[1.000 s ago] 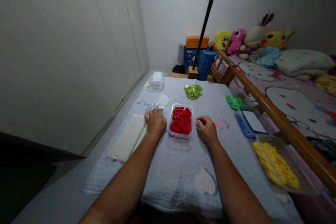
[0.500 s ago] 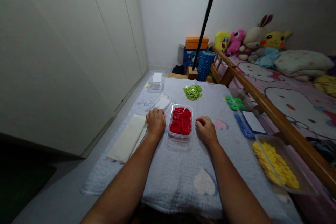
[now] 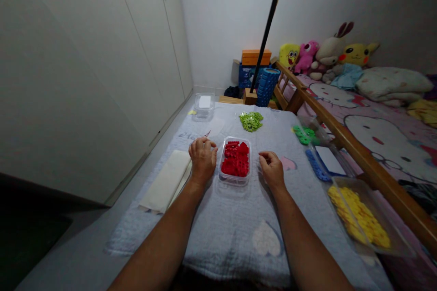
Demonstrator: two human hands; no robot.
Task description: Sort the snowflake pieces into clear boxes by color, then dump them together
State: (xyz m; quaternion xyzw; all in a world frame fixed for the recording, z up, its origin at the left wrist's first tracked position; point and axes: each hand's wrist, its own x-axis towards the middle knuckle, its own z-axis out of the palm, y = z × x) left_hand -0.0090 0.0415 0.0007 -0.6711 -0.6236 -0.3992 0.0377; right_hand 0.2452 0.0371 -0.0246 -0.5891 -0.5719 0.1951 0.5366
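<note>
A clear plastic box [image 3: 235,183] full of red toy pieces [image 3: 235,159] sits in the middle of the cloth-covered table. To its left is my left hand [image 3: 203,159], its bent fingers apart and nothing visible in them. My right hand [image 3: 272,169] is on the other side, a small gap from the box, with loosely curled fingers and nothing seen between them. A folded cream cloth [image 3: 167,181] lies beside my left wrist. Beyond the left fingers a pale patch [image 3: 216,125] and a small red mark [image 3: 207,133] show; I cannot tell what they are.
Light-green pieces [image 3: 251,121] lie in a heap farther back. At the back left stands a clear container [image 3: 204,111] with a white label. Containers of green [image 3: 305,135], blue [image 3: 317,164] and yellow pieces [image 3: 358,216] line the right edge, beside the wooden bed rail [image 3: 344,134].
The crumpled-looking clear and white item beyond my left hand no longer shows as before. My left fingers have lifted and spread slightly. My right hand has shifted a little right, away from the box.
</note>
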